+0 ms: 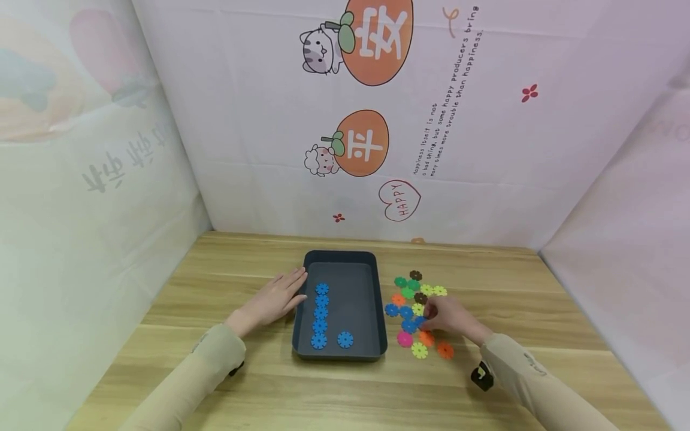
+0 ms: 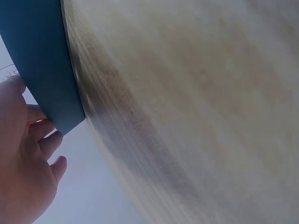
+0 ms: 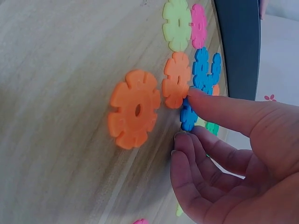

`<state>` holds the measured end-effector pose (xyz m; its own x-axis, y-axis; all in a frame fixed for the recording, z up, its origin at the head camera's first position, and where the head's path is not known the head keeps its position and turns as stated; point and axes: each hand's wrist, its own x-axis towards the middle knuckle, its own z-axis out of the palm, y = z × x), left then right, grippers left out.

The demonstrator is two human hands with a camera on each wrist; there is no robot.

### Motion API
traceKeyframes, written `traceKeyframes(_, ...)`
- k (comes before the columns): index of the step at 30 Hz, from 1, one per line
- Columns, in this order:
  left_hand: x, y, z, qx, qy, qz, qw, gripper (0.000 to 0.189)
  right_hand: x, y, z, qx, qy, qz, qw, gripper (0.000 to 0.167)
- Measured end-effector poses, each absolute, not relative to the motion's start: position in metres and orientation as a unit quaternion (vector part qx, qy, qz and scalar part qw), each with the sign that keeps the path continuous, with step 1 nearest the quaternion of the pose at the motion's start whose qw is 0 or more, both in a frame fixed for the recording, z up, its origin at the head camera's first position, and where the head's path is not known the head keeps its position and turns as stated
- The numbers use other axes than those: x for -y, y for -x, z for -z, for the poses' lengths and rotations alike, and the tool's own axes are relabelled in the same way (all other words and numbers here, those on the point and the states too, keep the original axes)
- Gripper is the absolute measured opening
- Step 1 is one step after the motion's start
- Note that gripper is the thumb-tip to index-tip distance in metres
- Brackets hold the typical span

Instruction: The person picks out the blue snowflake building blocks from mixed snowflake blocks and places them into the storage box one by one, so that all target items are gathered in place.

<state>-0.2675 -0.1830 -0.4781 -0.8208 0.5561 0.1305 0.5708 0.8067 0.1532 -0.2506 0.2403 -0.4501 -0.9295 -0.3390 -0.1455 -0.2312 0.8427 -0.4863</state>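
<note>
My left hand [image 1: 274,297] rests against the left side of a dark grey tray [image 1: 381,323], fingers fairly straight and touching its rim. The left wrist view shows those fingers [image 2: 49,142] at the tray's outer wall [image 2: 46,60]. Inside the tray, several blue snowflake discs [image 1: 320,312] form a column on the left, and a single blue disc [image 1: 345,340] lies to their right. Over the loose pieces on the table, my right hand [image 1: 451,315] pinches a blue snowflake disc [image 3: 188,115] between thumb and fingers. That disc is partly hidden by the hand.
Right of the tray lie loose snowflake discs: blue [image 1: 392,310], green [image 1: 401,281], brown [image 1: 415,275], yellow-green [image 1: 419,351], pink [image 1: 405,339] and orange [image 1: 445,350]. The wooden table [image 1: 334,395] meets printed cloth walls [image 1: 259,149] at the back and sides.
</note>
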Motion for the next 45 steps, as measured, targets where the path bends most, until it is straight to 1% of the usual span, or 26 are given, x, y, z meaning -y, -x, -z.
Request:
traceKeyframes(8, 0.181, 0.264, 0.474, 0.948, 0.289, 0.129, 0.016, 0.061, -0.244, 0.248, 0.453, -0.945, 0.166, 0.262, 0.107, 0.028)
traceKeyframes(15, 0.182, 0.266, 0.474, 0.946, 0.289, 0.144, 0.006, 0.062, -0.248, 0.248, 0.452, -0.937, 0.164, 0.286, 0.118, 0.029)
traceKeyframes(26, 0.184, 0.265, 0.474, 0.941, 0.31, 0.131, 0.024, 0.062, -0.251, 0.251, 0.447, -0.927, 0.158, 0.311, 0.14, 0.019)
traceKeyframes(31, 0.185, 0.265, 0.473, 0.94, 0.314, 0.132, 0.021, 0.062, -0.254, 0.251, 0.446, -0.917, 0.163, 0.331, 0.151, 0.017)
traceKeyframes(39, 0.187, 0.264, 0.475, 0.944, 0.308, 0.121, 0.019, 0.064, -0.258, 0.252, 0.442, -0.886, 0.16, 0.388, 0.196, 0.016)
traceKeyframes(45, 0.186, 0.263, 0.475, 0.943, 0.31, 0.116, 0.035, 0.065, -0.257, 0.257, 0.436, -0.872, 0.159, 0.413, 0.209, 0.019)
